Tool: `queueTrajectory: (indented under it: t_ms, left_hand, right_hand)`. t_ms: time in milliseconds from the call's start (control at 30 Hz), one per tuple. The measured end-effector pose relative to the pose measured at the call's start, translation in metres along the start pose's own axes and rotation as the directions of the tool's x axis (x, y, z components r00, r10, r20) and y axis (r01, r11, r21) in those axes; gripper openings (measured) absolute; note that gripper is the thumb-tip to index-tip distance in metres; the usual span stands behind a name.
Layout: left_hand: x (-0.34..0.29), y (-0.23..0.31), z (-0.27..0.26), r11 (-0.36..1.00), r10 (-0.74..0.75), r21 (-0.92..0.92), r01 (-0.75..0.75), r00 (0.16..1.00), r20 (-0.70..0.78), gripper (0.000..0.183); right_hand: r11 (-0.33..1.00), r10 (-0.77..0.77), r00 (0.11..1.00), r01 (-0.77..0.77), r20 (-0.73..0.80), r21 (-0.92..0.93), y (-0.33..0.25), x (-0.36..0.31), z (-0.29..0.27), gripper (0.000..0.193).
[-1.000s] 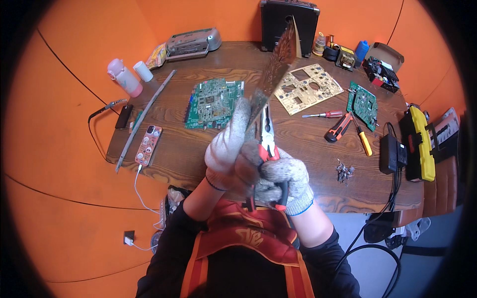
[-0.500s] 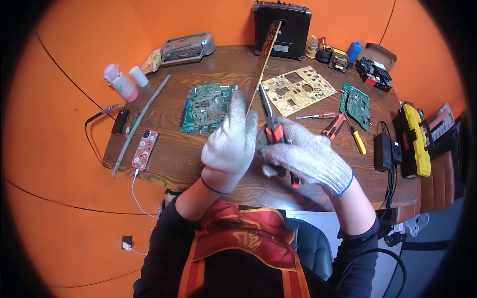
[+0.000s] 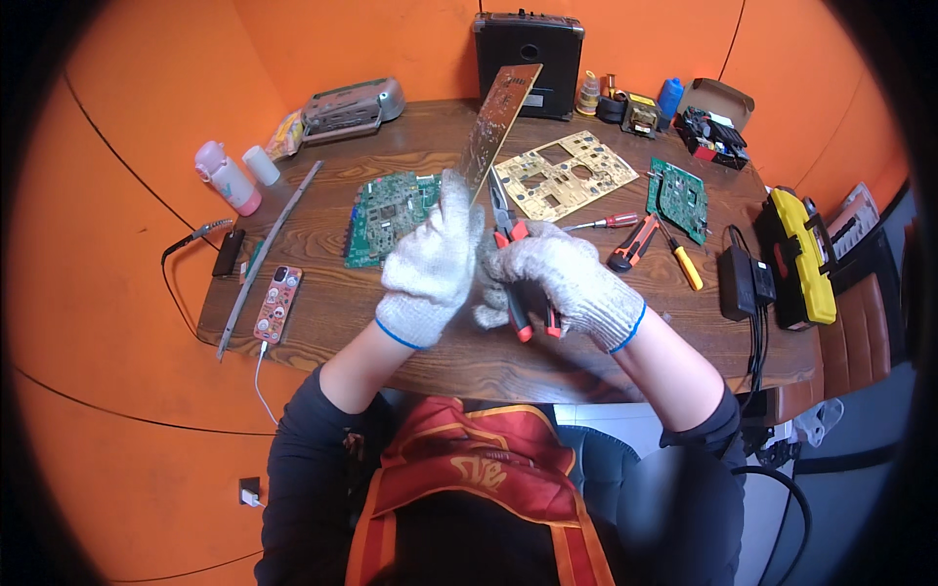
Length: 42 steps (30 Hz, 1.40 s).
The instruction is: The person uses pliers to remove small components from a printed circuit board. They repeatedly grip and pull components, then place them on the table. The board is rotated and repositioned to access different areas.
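My left hand (image 3: 430, 259), in a whitish knit glove, is closed on a brown circuit board (image 3: 496, 122) and holds it upright, tilted, above the table. In my right hand (image 3: 562, 278), gloved likewise, is a pair of pliers (image 3: 510, 234) with red and black handles. The pliers' jaws point away from me and lie close against the board's right side; I cannot tell whether they grip it. Behind my left hand a green circuit board (image 3: 391, 215) lies on the table. Beyond the pliers lies a tan perforated board (image 3: 567, 176).
Right of the pliers lie a red screwdriver (image 3: 601, 222), a utility knife (image 3: 635, 242), a yellow-handled screwdriver (image 3: 688, 269) and another green board (image 3: 678, 200). A black speaker box (image 3: 528, 49) stands at the back. On the left are a phone (image 3: 277, 305), a metal strip (image 3: 269, 259) and a bottle (image 3: 230, 179).
The brown board has turned so more of its soldered face shows. The pliers' handles now show more below my right hand. The whole view has shifted slightly.
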<state>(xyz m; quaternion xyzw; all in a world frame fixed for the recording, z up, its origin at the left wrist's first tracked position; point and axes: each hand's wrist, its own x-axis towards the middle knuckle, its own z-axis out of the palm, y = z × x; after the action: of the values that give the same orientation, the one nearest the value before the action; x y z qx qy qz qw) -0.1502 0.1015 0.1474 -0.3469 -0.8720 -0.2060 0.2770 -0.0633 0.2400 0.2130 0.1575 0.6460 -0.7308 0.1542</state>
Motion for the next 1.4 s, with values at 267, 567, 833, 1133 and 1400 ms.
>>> queueTrajectory:
  t_ms: [267,567,833,1133,1400]
  left_hand:
    - [-0.026,-0.054,0.061,0.819,-0.201,-0.561,0.125,0.976,-0.077,0.042]
    - [-0.026,-0.015,0.039,0.102,-0.581,-0.961,0.257,0.8,0.152,0.027]
    - [-0.04,-0.028,0.049,-0.11,-0.684,-0.894,0.434,0.619,0.385,0.039]
    - [-0.059,-0.012,0.032,-0.18,-0.6,-0.815,0.55,0.595,0.535,0.039]
    - [-0.066,-0.026,0.026,-0.189,-0.575,-0.781,0.595,0.578,0.579,0.033]
  right_hand:
    - [0.263,-0.82,0.394,-0.387,0.416,0.884,0.032,0.009,0.036,0.039]
    - [0.073,-0.575,0.8,-0.159,0.171,0.985,0.072,-0.034,-0.005,0.023]
    - [-0.041,-0.276,0.933,0.229,-0.232,0.972,0.192,-0.078,-0.061,0.027]
    - [0.131,0.061,0.951,0.295,-0.305,0.946,0.199,-0.105,-0.066,0.058]
    - [0.161,-0.023,0.979,0.204,-0.203,0.966,0.192,-0.119,-0.062,0.07]
